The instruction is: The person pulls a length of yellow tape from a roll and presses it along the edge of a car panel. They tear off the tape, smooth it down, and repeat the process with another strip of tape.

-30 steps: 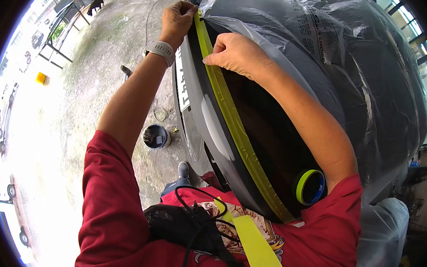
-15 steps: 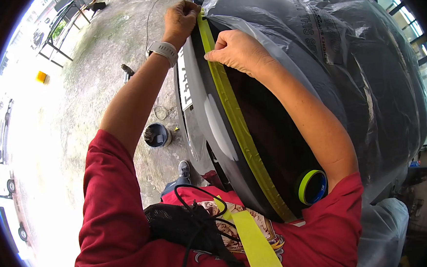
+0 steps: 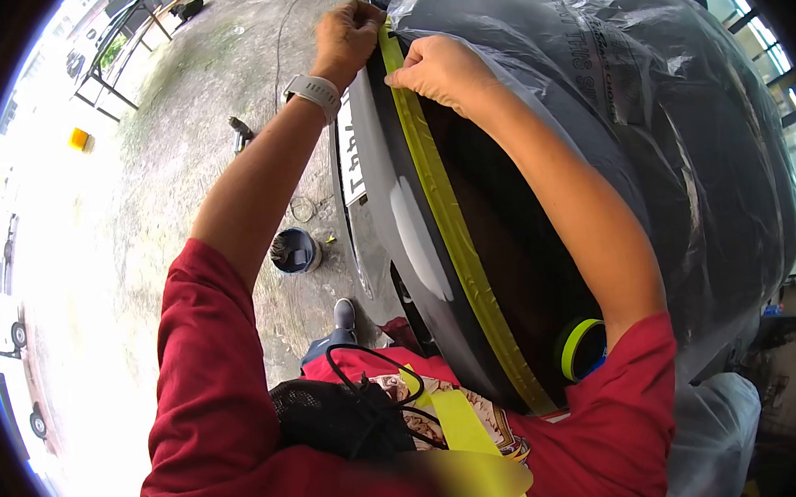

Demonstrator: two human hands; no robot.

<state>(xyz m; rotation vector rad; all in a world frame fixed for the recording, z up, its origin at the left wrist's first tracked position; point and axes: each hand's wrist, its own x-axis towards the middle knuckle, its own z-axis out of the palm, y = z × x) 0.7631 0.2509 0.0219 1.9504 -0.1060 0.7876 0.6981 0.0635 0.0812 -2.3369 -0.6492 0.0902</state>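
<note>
Yellow tape strip (image 3: 456,236) runs its long axis from top centre down to lower centre of the frame, along the car panel (image 3: 379,158) edge. Left hand (image 3: 348,35) is fisted on the strip's top end. Right hand (image 3: 437,68) sits just below it, fingers pinched on the strip at the plastic sheet (image 3: 665,141) edge. Tape roll (image 3: 579,347) is at lower right. Compared with a second ago, the right hand is higher up and closer to the left.
</note>
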